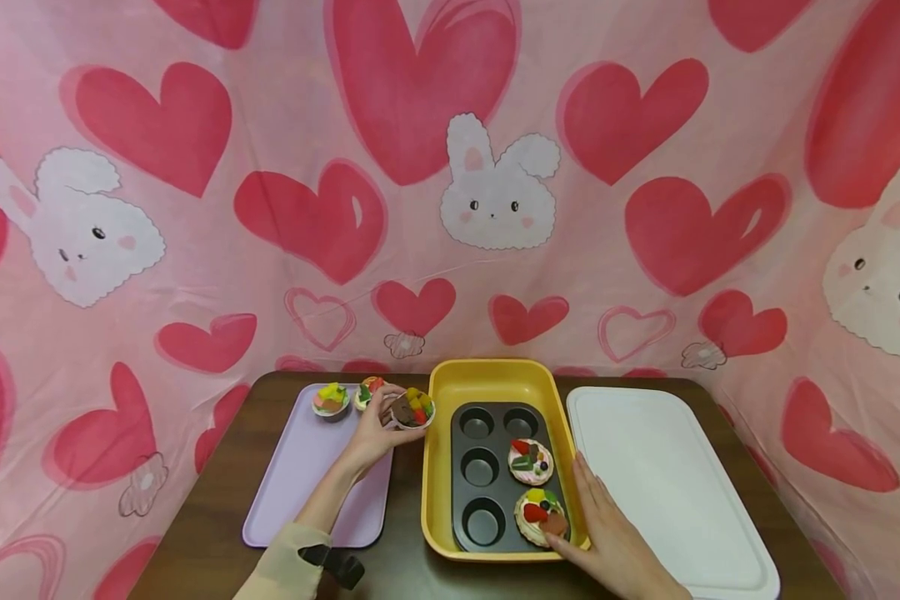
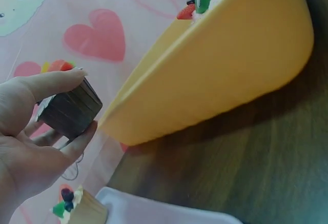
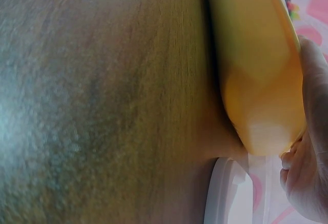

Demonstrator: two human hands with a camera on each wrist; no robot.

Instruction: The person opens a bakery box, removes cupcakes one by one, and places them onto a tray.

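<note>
A: Left hand (image 1: 375,433) pinches a toy cupcake (image 1: 412,409) above the lilac tray (image 1: 300,483), lifted clear.
B: And the right hand (image 1: 607,533)?
A: Fingers straight, flat against the yellow tray (image 1: 487,379), seemingly steadying its muffin tin (image 1: 495,475).

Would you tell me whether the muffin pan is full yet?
Not full: the muffin pan holds two cupcakes; four cups sit empty.

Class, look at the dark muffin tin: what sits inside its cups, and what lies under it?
Two decorated cupcakes fill two right-hand cups of the tin; four cups are empty. The tin sits in a yellow tray, whose floor beneath it is hidden.
</note>
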